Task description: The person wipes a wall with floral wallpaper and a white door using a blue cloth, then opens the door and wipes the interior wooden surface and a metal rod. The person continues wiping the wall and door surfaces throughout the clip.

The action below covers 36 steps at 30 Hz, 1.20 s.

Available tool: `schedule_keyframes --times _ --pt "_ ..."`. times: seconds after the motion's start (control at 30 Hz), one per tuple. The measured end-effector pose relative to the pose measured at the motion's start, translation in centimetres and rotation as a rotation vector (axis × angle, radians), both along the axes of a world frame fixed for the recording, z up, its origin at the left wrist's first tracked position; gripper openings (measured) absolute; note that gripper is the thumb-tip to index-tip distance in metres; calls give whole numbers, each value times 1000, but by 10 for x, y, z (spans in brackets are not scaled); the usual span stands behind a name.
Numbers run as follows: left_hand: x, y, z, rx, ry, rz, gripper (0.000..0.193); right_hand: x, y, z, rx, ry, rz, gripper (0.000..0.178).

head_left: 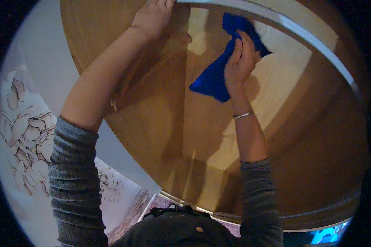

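Note:
A blue cloth is bunched in my right hand, with its loose corners spreading to both sides of the fingers. The hand holds it at a light wooden panel; whether the cloth presses on the wood all over, I cannot tell. A thin bracelet circles my right wrist. Up at the top of the view, my left hand grips the edge of the wooden surface beside a pale strip. Its fingertips are partly cut off by the picture's edge.
The pale strip curves along the far right side of the wood. A darker wooden panel stands at the right. At the left is a pale wall with a flower pattern. Pinkish flooring shows close to my body, and something bright blue at the lower right.

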State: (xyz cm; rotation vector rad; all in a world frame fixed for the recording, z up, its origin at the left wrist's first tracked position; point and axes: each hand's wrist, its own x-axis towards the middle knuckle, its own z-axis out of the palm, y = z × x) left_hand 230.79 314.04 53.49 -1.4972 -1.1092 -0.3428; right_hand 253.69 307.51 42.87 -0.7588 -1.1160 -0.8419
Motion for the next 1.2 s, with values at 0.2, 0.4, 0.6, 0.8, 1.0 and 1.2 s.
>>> schedule_keyframes --times 0.2,0.4,0.6,0.8,1.0,1.2 --pt "-13 -66 -79 -107 -182 -589 66 -56 103 -124 -332 884 906 43" --pt "-25 -160 -181 -555 -314 -694 67 -208 79 -208 -390 592 890 46" --pt "-49 -177 -217 -663 -499 -701 63 -217 113 -197 -317 190 601 48" --pt "-54 -157 -232 -705 -550 -693 63 -151 200 -197 -520 525 751 48" --pt "-52 -157 -263 -797 -674 -745 65 -201 119 -289 -546 526 598 51" --pt "-67 -173 -282 -680 -770 -746 59 -265 21 -272 -422 96 539 49"
